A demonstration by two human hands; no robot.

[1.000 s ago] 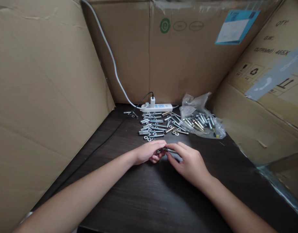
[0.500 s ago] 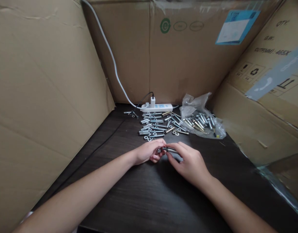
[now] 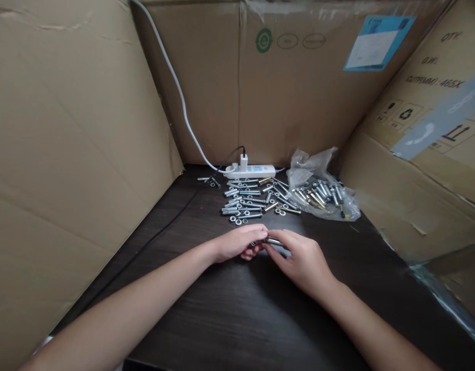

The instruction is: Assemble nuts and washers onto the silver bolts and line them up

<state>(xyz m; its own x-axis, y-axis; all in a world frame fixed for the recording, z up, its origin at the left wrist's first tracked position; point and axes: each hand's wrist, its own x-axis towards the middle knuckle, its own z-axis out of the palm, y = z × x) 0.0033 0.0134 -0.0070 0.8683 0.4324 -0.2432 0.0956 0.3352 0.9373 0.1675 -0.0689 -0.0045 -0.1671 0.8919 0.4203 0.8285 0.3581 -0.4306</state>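
Observation:
Between my two hands lies an expansion bolt [image 3: 275,241], a silvery metal shank held roughly level just above the table. My right hand [image 3: 301,255] pinches its sleeve between thumb and fingers. At the bolt's left end, my left hand [image 3: 239,242] is closed with curled fingers around a nut or washer [image 3: 254,243], partly covered by the thumb. Just beyond the hands are rows of loose bolts and sleeves [image 3: 252,200], with washers and nuts [image 3: 239,222] at their near side.
A clear plastic bag [image 3: 345,206] of bolts lies at the right. Behind the rows sits a white power strip [image 3: 256,174] with a white cable [image 3: 179,93]. A black cable [image 3: 160,230] crosses the table's left. Cardboard boxes [image 3: 206,82] wall in the dark table [image 3: 222,319].
My left thumb has shifted slightly right, over the bolt's end. Both hands have dipped a little toward me, and the bolt remains between them.

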